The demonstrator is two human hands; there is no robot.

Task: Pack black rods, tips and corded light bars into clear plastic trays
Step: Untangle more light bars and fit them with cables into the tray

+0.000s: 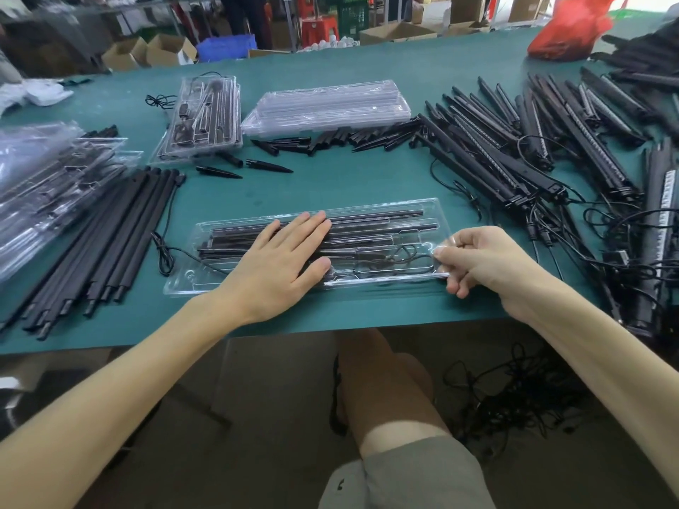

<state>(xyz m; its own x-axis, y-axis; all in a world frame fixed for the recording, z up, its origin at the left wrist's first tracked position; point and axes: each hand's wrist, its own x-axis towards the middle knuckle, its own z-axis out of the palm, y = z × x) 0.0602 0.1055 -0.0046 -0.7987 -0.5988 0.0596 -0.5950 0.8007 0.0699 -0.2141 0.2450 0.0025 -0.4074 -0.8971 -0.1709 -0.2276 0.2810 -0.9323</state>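
The left hand (pixel 283 259) lies flat on the clear tray (pixel 183 284), fingers straight and close together, pressing down over the black rods (pixel 385 216) packed inside. The right hand (pixel 477 259) pinches the tray's right end between thumb and curled fingers. The tray lies lengthwise at the near middle of the desk (pixel 330 185), with only a narrow green strip between it and the desk's near edge. Beyond the tray a wider bare patch runs up to the loose tips (pixel 270 166) scattered farther out. Just left of the tray a bundle of loose rods (pixel 110 233) lies slantwise, its near ends close to the desk edge, and a black cord (pixel 161 251) curls between the two. Farther left sits a pile of packed trays (pixel 44 178). At the far side are one filled tray (pixel 200 119) and a stack of empty trays (pixel 327 104). The right side is crowded with a heap of corded light bars (pixel 532 148), their cords trailing close to the right hand.
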